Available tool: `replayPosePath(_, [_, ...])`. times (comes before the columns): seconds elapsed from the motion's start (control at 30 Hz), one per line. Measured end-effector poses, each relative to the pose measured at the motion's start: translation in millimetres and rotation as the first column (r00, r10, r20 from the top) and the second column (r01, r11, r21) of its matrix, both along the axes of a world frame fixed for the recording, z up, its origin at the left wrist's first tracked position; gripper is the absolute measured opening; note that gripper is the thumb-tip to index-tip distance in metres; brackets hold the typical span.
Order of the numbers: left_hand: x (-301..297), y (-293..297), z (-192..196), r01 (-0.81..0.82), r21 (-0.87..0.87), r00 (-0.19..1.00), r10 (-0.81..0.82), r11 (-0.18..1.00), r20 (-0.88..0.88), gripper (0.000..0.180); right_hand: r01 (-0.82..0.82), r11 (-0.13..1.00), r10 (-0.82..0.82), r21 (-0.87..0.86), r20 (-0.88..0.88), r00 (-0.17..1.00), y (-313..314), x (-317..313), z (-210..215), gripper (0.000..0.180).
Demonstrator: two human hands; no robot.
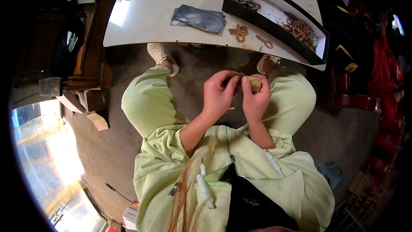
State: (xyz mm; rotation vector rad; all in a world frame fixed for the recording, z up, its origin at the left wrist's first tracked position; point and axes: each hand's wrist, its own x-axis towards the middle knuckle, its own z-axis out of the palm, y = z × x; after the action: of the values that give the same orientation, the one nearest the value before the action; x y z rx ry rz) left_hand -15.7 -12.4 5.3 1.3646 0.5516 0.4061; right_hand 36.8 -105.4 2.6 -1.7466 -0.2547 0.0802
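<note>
Over my lap, my left hand (pixel 216 96) and my right hand (pixel 256 102) are close together with bent fingers. My right hand grips a folded tan piece of sandpaper (pixel 256 85). Between the fingertips of my left hand is a small dark rusty metal piece (pixel 240 75), mostly hidden, its far end reaching toward the sandpaper. On the table ahead lie dark grey sandpaper sheets (pixel 199 19), a few rusty eye bolts (pixel 238 32) in a cluster and a single rusty eye bolt (pixel 264 41) near the front edge.
The white table (pixel 146 17) has its front edge just beyond my knees. A long black-rimmed box (pixel 274 12) on it holds rusty metal pieces at both ends. Wooden furniture (pixel 92 56) stands to the left, near a bright glossy surface (pixel 47 146). Dark red furniture (pixel 356 102) stands right.
</note>
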Motion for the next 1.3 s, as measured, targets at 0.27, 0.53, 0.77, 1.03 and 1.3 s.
replayPosePath(0.27, [1,1,4,-0.098,-0.072,0.992,0.103,0.993,0.071,0.008,0.029,0.998,-0.027,0.048,-0.028,0.999,3,0,1,0.017])
replayPosePath(0.53, [0,-1,2,0.014,0.334,0.998,-0.032,0.943,0.048,0.011,0.065,0.978,-0.058,0.197,-0.041,0.997,1,9,5,0.016])
replayPosePath(0.77, [-3,16,-17,0.013,0.768,0.998,0.040,0.641,-0.050,0.035,0.184,0.953,-0.225,0.241,0.153,0.962,-2,14,-2,0.015])
replayPosePath(1.03, [-8,24,-14,0.108,0.825,0.975,0.104,0.555,-0.197,0.038,0.159,0.987,-0.141,-0.025,0.345,0.928,-4,15,-7,0.013])
replayPosePath(1.3, [-4,31,-15,-0.002,0.613,0.998,0.037,0.790,-0.044,0.032,0.064,0.998,-0.064,0.002,0.209,0.976,0,12,-15,0.012])
